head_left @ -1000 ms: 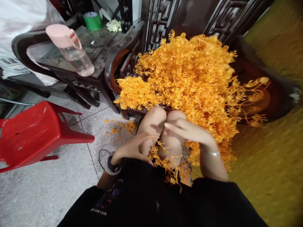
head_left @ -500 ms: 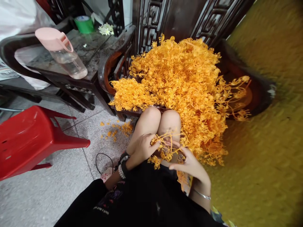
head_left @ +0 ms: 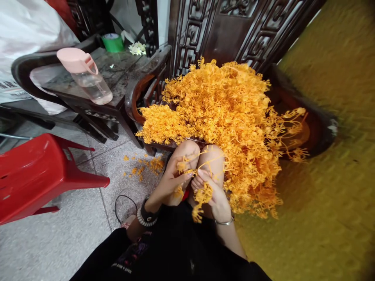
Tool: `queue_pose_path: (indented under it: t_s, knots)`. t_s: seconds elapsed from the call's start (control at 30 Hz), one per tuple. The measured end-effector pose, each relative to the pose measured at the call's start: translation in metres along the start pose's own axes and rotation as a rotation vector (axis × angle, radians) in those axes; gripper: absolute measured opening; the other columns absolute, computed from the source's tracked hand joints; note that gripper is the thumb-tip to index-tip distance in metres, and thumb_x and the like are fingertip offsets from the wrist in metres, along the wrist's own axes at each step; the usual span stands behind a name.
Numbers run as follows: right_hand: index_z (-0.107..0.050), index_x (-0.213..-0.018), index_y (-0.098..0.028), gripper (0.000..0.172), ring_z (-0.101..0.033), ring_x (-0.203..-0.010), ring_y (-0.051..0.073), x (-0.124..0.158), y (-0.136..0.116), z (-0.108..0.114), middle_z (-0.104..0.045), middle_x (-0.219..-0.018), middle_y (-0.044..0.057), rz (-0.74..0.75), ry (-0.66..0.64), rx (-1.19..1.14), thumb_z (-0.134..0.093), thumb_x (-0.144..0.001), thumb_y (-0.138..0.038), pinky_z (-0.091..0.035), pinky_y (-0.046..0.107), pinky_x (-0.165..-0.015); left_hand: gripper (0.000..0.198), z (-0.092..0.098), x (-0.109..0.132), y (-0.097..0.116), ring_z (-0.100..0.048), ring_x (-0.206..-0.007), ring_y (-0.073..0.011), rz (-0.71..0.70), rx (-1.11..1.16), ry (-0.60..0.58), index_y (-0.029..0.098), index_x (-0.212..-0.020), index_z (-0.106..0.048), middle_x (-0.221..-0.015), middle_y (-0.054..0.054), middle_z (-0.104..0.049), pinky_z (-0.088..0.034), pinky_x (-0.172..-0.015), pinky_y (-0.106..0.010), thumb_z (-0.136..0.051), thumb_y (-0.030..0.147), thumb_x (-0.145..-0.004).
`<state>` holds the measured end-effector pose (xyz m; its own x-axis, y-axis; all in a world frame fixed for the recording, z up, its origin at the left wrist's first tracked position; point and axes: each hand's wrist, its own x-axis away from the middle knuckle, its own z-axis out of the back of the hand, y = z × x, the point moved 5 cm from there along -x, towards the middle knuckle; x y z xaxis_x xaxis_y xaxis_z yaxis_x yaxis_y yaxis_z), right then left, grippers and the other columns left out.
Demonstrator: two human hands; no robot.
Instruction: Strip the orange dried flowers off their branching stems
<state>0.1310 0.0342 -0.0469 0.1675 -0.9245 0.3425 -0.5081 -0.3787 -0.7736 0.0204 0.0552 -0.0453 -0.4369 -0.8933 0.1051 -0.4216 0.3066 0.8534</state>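
Note:
Over the knees, my left hand [head_left: 172,181] pinches an orange artificial flower sprig [head_left: 202,195] between thumb and fingers. My right hand [head_left: 215,197] is closed on the same sprig from the other side, its thumb close to the left fingertips. Thin curly stems stick up between the hands, and one cluster hangs down over the right fingers. Just beyond the knees a big heap of orange artificial flower sprigs [head_left: 222,113] covers the seat of a carved dark wooden chair [head_left: 218,35]. A smaller clump [head_left: 162,123] lies at the heap's left.
A red plastic stool [head_left: 35,171] stands on the floor at left. On a dark side table are a pink-lidded bottle [head_left: 92,84], green tape [head_left: 113,43] and white flowers [head_left: 137,48]. Orange bits [head_left: 154,164] and a black cable [head_left: 117,205] lie on the floor. A yellow surface [head_left: 322,218] borders the right.
My right hand has gone from open fingers to closed on the sprig and moved left, close to my left hand. One cluster now hangs below the right fingers. The view has shifted slightly.

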Motion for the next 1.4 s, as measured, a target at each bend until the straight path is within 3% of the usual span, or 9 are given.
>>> queue_pose_path:
  t_s: [0.23, 0.37, 0.57, 0.7, 1.0, 1.07, 1.13, 1.27, 1.4]
  knots:
    - [-0.019, -0.035, -0.022, 0.063, -0.013, -0.027, 0.004, -0.014, -0.009, 0.001, -0.013, -0.027, -0.008, -0.019, -0.170, -0.109, -0.064, -0.065, -0.055, -0.016, 0.022, -0.031, 0.037, -0.021, -0.001, 0.013, -0.042, -0.046, -0.0085, 0.002, -0.313, -0.322, 0.014, -0.109, -0.063, -0.050, 0.003, -0.049, -0.036, -0.053, -0.024, -0.046, 0.041, -0.090]
    - [-0.021, -0.037, -0.022, 0.060, -0.017, -0.027, 0.006, -0.017, -0.013, 0.008, -0.017, -0.028, -0.007, -0.072, -0.176, -0.107, -0.059, -0.073, -0.050, -0.020, 0.023, -0.031, 0.039, -0.022, -0.003, 0.025, -0.050, -0.054, -0.0124, -0.133, -0.508, -0.250, 0.016, -0.063, -0.062, -0.059, -0.003, -0.059, -0.042, -0.063, -0.029, -0.044, 0.037, -0.090]
    - [-0.033, -0.045, -0.020, 0.049, -0.023, -0.033, 0.006, -0.016, -0.015, 0.013, -0.033, -0.036, -0.006, -0.148, -0.108, -0.069, -0.057, -0.080, -0.044, -0.025, 0.022, -0.034, 0.033, -0.016, -0.011, 0.031, -0.058, -0.094, -0.0213, -0.234, -0.576, -0.038, 0.020, -0.108, -0.057, -0.104, -0.007, -0.063, -0.045, -0.085, -0.033, -0.061, 0.035, -0.079]
    - [-0.030, -0.044, -0.021, 0.051, -0.022, -0.033, 0.007, -0.018, -0.011, 0.014, -0.030, -0.036, -0.006, -0.150, -0.096, -0.046, -0.055, -0.083, -0.042, -0.020, 0.023, -0.033, 0.021, -0.015, -0.020, 0.030, -0.056, -0.077, -0.0161, -0.195, -0.507, -0.036, 0.019, -0.086, -0.056, -0.081, -0.003, -0.059, -0.046, -0.074, -0.028, -0.052, 0.039, -0.086]
    - [-0.019, -0.051, -0.021, 0.054, 0.004, -0.042, 0.009, 0.002, -0.059, 0.033, 0.000, -0.046, -0.009, 0.352, 0.108, -0.181, -0.058, -0.077, -0.047, -0.008, 0.026, -0.035, 0.035, -0.028, -0.014, 0.020, -0.044, -0.058, -0.0116, -0.101, -0.369, 0.057, 0.019, -0.067, -0.044, -0.063, 0.001, -0.046, -0.040, -0.058, -0.026, -0.042, 0.046, -0.090]
    - [-0.021, -0.048, -0.020, 0.051, 0.004, -0.039, 0.008, 0.004, -0.072, 0.032, -0.002, -0.042, -0.009, 0.408, 0.102, -0.364, -0.053, -0.084, -0.037, -0.008, 0.025, -0.033, 0.037, -0.031, -0.011, 0.015, -0.039, -0.049, -0.0095, -0.037, -0.329, 0.046, 0.019, -0.066, -0.041, -0.056, 0.003, -0.041, -0.035, -0.049, -0.024, -0.038, 0.047, -0.091]
    - [-0.026, -0.043, -0.020, 0.050, 0.000, -0.034, 0.006, 0.002, -0.077, 0.020, -0.010, -0.035, -0.009, 0.344, -0.100, -0.800, -0.051, -0.085, -0.031, -0.012, 0.025, -0.033, 0.038, -0.036, -0.008, 0.012, -0.037, -0.045, -0.0086, 0.001, -0.332, -0.023, 0.019, -0.067, -0.042, -0.051, 0.005, -0.041, -0.032, -0.046, -0.024, -0.037, 0.047, -0.092]
    - [-0.041, -0.035, -0.021, 0.046, -0.013, -0.031, 0.005, 0.004, -0.082, -0.012, -0.026, -0.028, -0.006, -0.141, -0.712, -1.862, -0.064, -0.075, -0.027, -0.012, 0.028, -0.039, 0.038, -0.045, -0.004, 0.008, -0.039, -0.043, -0.0083, 0.001, -0.341, -0.110, 0.019, -0.065, -0.042, -0.047, 0.005, -0.044, -0.034, -0.046, -0.024, -0.041, 0.048, -0.090]
    - [-0.044, -0.037, -0.021, 0.042, -0.023, -0.033, 0.006, 0.020, -0.099, -0.008, -0.031, -0.031, -0.004, -0.638, -0.951, -2.326, -0.063, -0.073, -0.025, -0.020, 0.026, -0.038, 0.037, -0.032, 0.002, 0.010, -0.035, -0.037, -0.0064, -0.031, -0.183, 0.011, 0.019, -0.066, -0.043, -0.044, 0.007, -0.039, -0.030, -0.040, -0.021, -0.046, 0.050, -0.087]
